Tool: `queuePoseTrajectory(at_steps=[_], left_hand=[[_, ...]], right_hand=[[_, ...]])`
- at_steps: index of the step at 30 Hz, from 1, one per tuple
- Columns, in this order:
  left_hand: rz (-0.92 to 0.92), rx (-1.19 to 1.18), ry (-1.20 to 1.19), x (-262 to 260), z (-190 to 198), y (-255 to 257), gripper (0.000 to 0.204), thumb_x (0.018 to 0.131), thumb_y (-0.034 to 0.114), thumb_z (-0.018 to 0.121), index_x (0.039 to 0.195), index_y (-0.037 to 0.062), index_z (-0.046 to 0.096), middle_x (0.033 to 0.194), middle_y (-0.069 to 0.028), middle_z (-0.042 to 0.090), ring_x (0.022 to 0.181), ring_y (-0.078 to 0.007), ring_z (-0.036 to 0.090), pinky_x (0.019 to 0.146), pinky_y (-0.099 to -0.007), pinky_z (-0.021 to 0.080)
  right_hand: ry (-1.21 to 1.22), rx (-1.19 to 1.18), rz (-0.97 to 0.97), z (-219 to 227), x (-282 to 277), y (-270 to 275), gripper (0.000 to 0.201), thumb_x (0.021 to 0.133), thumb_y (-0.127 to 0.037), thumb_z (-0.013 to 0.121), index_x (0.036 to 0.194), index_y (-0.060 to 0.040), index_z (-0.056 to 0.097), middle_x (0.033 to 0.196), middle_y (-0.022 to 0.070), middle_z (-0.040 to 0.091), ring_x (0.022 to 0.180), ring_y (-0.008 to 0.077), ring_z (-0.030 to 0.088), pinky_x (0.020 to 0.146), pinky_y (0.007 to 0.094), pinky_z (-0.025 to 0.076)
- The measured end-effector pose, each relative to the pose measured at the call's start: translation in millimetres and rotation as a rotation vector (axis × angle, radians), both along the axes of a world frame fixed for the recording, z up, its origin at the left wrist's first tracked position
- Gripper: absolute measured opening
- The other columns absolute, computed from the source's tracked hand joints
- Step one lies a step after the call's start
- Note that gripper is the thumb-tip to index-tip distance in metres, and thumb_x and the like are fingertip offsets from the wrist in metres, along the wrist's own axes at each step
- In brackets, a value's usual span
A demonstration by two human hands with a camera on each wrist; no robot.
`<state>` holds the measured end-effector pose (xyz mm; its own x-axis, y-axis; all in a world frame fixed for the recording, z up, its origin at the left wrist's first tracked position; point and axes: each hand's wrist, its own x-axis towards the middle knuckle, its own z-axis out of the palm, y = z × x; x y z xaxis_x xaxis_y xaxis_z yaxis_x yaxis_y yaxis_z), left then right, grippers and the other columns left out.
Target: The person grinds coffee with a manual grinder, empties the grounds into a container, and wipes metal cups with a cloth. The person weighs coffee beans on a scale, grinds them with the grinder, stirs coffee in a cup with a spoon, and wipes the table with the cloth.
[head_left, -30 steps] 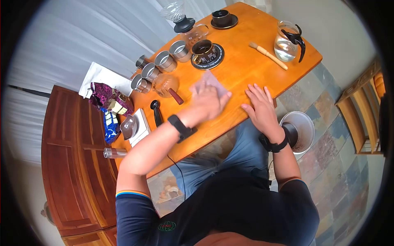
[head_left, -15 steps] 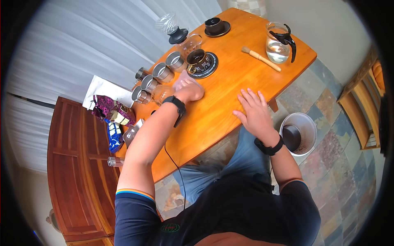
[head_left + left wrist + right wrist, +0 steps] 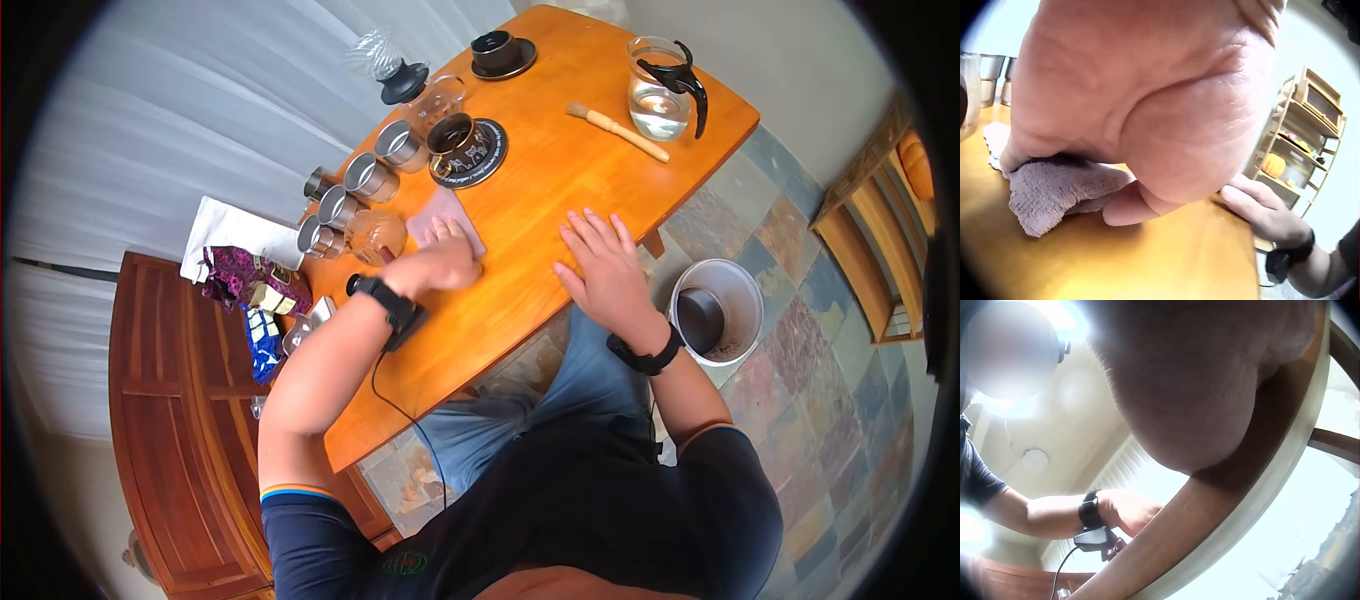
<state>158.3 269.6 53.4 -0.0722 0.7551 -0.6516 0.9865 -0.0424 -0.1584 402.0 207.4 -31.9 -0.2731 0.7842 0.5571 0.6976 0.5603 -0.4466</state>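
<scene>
My left hand [image 3: 438, 265] presses a pinkish-grey cloth [image 3: 446, 206] onto the wooden table, fingers laid forward over it. In the left wrist view the cloth [image 3: 1054, 190] is rumpled beneath the raised palm, its near edge lifted, and the thumb [image 3: 1132, 208] rests beside it; the other fingertips are mostly hidden. A round glass server [image 3: 376, 232] stands just left of the hand, its reddish handle partly covered. Near the table's front edge, my right hand [image 3: 606, 272] lies palm down with fingers spread, holding nothing.
Several metal cups [image 3: 371, 177] line the left side. Beyond the cloth, a dark patterned cup [image 3: 457, 148] sits on a round coaster. A brush [image 3: 620, 132] and a water jug [image 3: 658, 100] stand at right. A white bin [image 3: 742, 320] is on the floor.
My left hand slid the cloth left toward the metal cups, then drew back toward the near edge. The right hand stays on the table. The head view has shifted slightly.
</scene>
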Motion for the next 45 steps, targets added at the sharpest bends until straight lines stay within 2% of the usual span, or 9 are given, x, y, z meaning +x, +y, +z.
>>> queuePoseTrajectory(at_steps=[12, 18, 24, 27, 32, 34, 37, 41, 45], left_hand=[[-0.326, 0.224, -0.462, 90, -16, -35, 0.103, 0.090, 0.050, 0.059, 0.156, -0.0106, 0.007, 0.162, -0.0354, 0.002, 0.151, -0.0519, -0.001, 0.124, -0.0509, 0.008], [-0.595, 0.292, -1.105, 58, -39, -17, 0.104, 0.080, 0.038, 0.078, 0.157, -0.0001, 0.020, 0.163, -0.0290, 0.017, 0.153, -0.0444, 0.012, 0.124, -0.0484, 0.016], [-0.536, 0.320, -0.909, -12, 7, -124, 0.086, 0.090, 0.030, 0.069, 0.152, -0.0109, 0.026, 0.159, -0.0335, 0.023, 0.151, -0.0415, 0.021, 0.124, -0.0430, 0.022], [-0.432, 0.182, -0.816, -60, 36, -180, 0.075, 0.092, 0.029, 0.067, 0.147, -0.0121, 0.036, 0.157, -0.0306, 0.031, 0.148, -0.0400, 0.028, 0.123, -0.0410, 0.026], [-0.106, 0.157, -0.780, -144, 54, -270, 0.063, 0.092, 0.028, 0.067, 0.139, -0.0102, 0.049, 0.146, -0.0302, 0.047, 0.136, -0.0399, 0.046, 0.114, -0.0415, 0.039], [0.121, 0.232, -0.559, -172, 58, -305, 0.058, 0.092, 0.033, 0.066, 0.129, -0.0105, 0.057, 0.133, -0.0295, 0.058, 0.123, -0.0403, 0.057, 0.105, -0.0429, 0.046], [0.574, 0.259, -0.224, -201, 64, -337, 0.056, 0.092, 0.037, 0.066, 0.122, -0.0099, 0.062, 0.124, -0.0293, 0.063, 0.119, -0.0401, 0.060, 0.102, -0.0431, 0.048], [0.734, 0.200, -0.163, -246, 53, -359, 0.065, 0.093, 0.043, 0.066, 0.127, -0.0127, 0.057, 0.130, -0.0317, 0.059, 0.120, -0.0421, 0.059, 0.101, -0.0435, 0.049], [0.815, 0.127, -0.065, -275, 32, -372, 0.097, 0.093, 0.055, 0.063, 0.145, -0.0185, 0.028, 0.151, -0.0387, 0.030, 0.143, -0.0444, 0.034, 0.115, -0.0412, 0.035]], right_hand=[[0.158, -0.197, 0.147, 14, 13, 3, 0.053, 0.099, -0.030, 0.059, 0.138, 0.0045, 0.052, 0.147, 0.0232, 0.049, 0.140, 0.0381, 0.042, 0.119, 0.0505, 0.028], [-0.092, -0.311, 0.256, 31, 15, 19, 0.067, 0.099, -0.040, 0.060, 0.147, 0.0027, 0.043, 0.154, 0.0321, 0.034, 0.146, 0.0447, 0.031, 0.121, 0.0487, 0.025], [-0.506, -0.254, 0.273, 44, 6, 53, 0.075, 0.099, -0.053, 0.053, 0.147, 0.0042, 0.042, 0.153, 0.0368, 0.032, 0.146, 0.0472, 0.030, 0.121, 0.0494, 0.025], [-0.654, -0.286, 0.294, 57, 1, 77, 0.076, 0.099, -0.055, 0.051, 0.146, 0.0049, 0.044, 0.154, 0.0350, 0.032, 0.146, 0.0463, 0.030, 0.120, 0.0501, 0.026], [-0.664, -0.368, 0.363, 91, -12, 94, 0.051, 0.093, -0.044, 0.064, 0.114, 0.0030, 0.058, 0.104, 0.0301, 0.069, 0.105, 0.0456, 0.065, 0.098, 0.0512, 0.047], [-0.711, -0.346, 0.354, 84, -13, 103, 0.047, 0.087, -0.033, 0.074, 0.114, 0.0019, 0.056, 0.105, 0.0292, 0.069, 0.101, 0.0437, 0.066, 0.084, 0.0507, 0.052], [-0.786, -0.419, 0.319, 93, -29, 109, 0.058, 0.087, -0.033, 0.074, 0.126, 0.0046, 0.054, 0.109, 0.0307, 0.068, 0.104, 0.0442, 0.066, 0.088, 0.0492, 0.052], [-0.877, -0.427, 0.365, 76, -32, 143, 0.078, 0.089, -0.037, 0.071, 0.143, 0.0106, 0.042, 0.131, 0.0340, 0.057, 0.121, 0.0439, 0.058, 0.102, 0.0453, 0.047], [-0.949, -0.475, 0.336, 79, -36, 159, 0.074, 0.096, -0.037, 0.060, 0.145, 0.0133, 0.038, 0.146, 0.0335, 0.044, 0.137, 0.0433, 0.044, 0.114, 0.0421, 0.036]])
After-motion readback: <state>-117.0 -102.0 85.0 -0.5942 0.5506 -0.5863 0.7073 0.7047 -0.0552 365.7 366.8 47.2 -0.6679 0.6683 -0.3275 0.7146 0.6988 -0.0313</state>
